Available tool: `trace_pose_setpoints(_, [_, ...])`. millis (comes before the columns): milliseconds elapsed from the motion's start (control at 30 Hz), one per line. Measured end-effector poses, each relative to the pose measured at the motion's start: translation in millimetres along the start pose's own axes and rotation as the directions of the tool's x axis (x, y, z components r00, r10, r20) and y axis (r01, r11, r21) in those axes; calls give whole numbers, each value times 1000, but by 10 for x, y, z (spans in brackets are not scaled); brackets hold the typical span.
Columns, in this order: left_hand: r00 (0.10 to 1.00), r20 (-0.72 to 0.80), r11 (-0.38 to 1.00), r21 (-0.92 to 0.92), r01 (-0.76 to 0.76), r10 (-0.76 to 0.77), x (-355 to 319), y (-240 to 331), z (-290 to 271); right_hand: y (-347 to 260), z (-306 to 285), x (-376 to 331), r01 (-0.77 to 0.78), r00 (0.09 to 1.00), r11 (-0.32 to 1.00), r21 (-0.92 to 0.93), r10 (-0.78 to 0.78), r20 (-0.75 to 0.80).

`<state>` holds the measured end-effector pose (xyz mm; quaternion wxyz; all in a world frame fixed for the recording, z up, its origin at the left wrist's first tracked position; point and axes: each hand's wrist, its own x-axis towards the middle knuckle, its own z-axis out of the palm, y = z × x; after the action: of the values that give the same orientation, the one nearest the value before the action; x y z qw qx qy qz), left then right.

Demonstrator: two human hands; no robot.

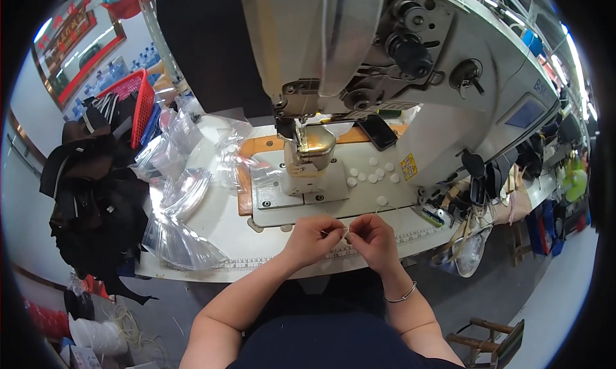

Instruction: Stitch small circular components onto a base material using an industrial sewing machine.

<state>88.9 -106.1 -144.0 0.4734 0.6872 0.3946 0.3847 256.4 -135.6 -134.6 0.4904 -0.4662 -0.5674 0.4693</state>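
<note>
Both hands pinch a thin white thread (347, 231) at the near edge of the tabletop (212, 221). The left hand (312, 238) and the right hand (373, 237) are curled almost shut, fingertips nearly touching each other. The thread is very fine and pale, and a bit of it runs away to the right. The right wrist wears a thin bracelet (403, 296).

The tabletop is white with a ruler strip along its near edge. A big pale sewing machine (398, 80) stands just behind the hands. Small white round discs (375, 174) lie by it. Clear plastic bags (179, 189) are piled on the left, and dark straps (96, 196) hang further left. A red basket (138, 96) sits far left.

The thread's ends are too small to make out.
</note>
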Motion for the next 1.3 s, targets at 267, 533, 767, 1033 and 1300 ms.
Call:
trace_pose_setpoints(267, [940,-105,844,-480,239,-326,420,-52,179,281,-595,369,29,936,995,-98,-62,-345])
trace_pose_setpoints(533, [921,-30,799,-508,321,-388,318,-38,182,47,-119,331,48,996,999,8,-47,-71])
trace_pose_setpoints(767, [884,-78,626,-735,262,-462,214,-90,103,156,-214,431,263,912,769,-583,-396,-111])
trace_pose_setpoints(1033, [684,-396,769,496,-402,613,-56,124,26,-209,160,177,-52,999,998,-21,52,3])
trace_pose_setpoints(1300, [728,-279,740,506,-444,627,-173,82,-71,-219,156,167,-237,963,909,343,173,206])
